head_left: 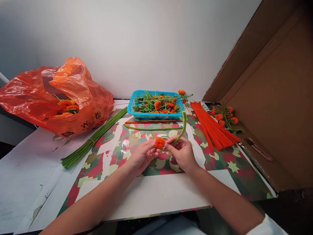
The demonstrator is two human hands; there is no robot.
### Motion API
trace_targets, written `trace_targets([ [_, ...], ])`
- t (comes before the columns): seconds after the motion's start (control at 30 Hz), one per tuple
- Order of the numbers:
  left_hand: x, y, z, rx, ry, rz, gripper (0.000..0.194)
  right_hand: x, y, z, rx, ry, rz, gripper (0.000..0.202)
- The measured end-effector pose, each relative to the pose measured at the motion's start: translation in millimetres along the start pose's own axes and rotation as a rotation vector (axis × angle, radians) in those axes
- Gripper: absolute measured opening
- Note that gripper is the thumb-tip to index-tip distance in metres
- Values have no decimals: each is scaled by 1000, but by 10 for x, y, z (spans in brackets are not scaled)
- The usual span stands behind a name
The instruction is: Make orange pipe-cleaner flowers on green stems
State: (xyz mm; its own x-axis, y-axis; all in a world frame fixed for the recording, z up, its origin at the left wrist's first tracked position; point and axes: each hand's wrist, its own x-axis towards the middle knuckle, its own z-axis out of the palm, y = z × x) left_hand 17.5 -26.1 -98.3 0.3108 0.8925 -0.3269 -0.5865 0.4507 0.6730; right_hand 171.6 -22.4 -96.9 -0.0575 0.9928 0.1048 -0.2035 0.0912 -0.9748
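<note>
Between my hands is an orange pipe-cleaner flower (159, 143), facing up toward me. My left hand (146, 155) pinches it from the left side with thumb and fingertips. From the right, my right hand (182, 152) has its thumb tip at the flower's edge, and its closed fingers hold a green pipe cleaner (184, 125) that curves up above the hand. Part of the green strand near the flower is hidden by the fingers. Just beyond my hands lie another green pipe cleaner (154, 129) and a thin red strip (144, 122).
A blue basket (151, 116) holds several orange flowers and green stems. Left are a green pipe-cleaner bundle (97, 135) and an orange plastic bag (97, 94) with flowers inside. Right are an orange pipe-cleaner bundle (212, 127), finished-looking flowers (221, 117), a pink-handled tool (261, 152) and a cardboard wall (274, 81).
</note>
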Motion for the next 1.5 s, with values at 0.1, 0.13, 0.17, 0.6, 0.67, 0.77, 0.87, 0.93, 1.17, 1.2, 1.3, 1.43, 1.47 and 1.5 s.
trace_targets([
  [0.1,-8,2,2,-14,4,-24,8,-4,-2,-5,-4,-3,-15,16],
  [0.13,-10,2,1,-18,4,-29,8,-5,-1,-7,-2,-8,-16,16],
  [0.17,-10,0,-1,-22,1,-31,7,-7,1,-9,0,-18,-15,16],
  [0.6,-14,-18,10,134,87,188,23,-30,-39,-2,67,-57,71,21],
  [0.67,-27,-33,24,202,122,259,23,-25,-28,14,67,-16,74,24],
  [0.77,-34,-52,29,245,127,297,23,-3,17,8,95,11,51,24],
  [0.87,-21,-59,17,179,75,240,24,18,53,-27,145,-22,114,27],
  [0.93,-11,-53,10,114,30,151,24,26,59,-46,195,-54,179,31],
  [1.17,-45,-8,33,-27,-81,-48,21,29,21,-43,375,-187,316,38],
  [1.2,-54,-4,37,-31,-105,-60,21,29,17,-44,394,-210,332,38],
  [1.3,-71,0,44,-35,-162,-85,20,32,21,-58,442,-272,355,37],
  [1.43,-71,-4,42,-47,-170,-101,19,41,42,-79,484,-293,357,36],
  [1.47,-70,-5,40,-48,-163,-105,18,42,46,-81,491,-297,359,35],
  [1.5,-69,-6,38,-49,-153,-110,18,42,49,-82,498,-300,359,35],
])
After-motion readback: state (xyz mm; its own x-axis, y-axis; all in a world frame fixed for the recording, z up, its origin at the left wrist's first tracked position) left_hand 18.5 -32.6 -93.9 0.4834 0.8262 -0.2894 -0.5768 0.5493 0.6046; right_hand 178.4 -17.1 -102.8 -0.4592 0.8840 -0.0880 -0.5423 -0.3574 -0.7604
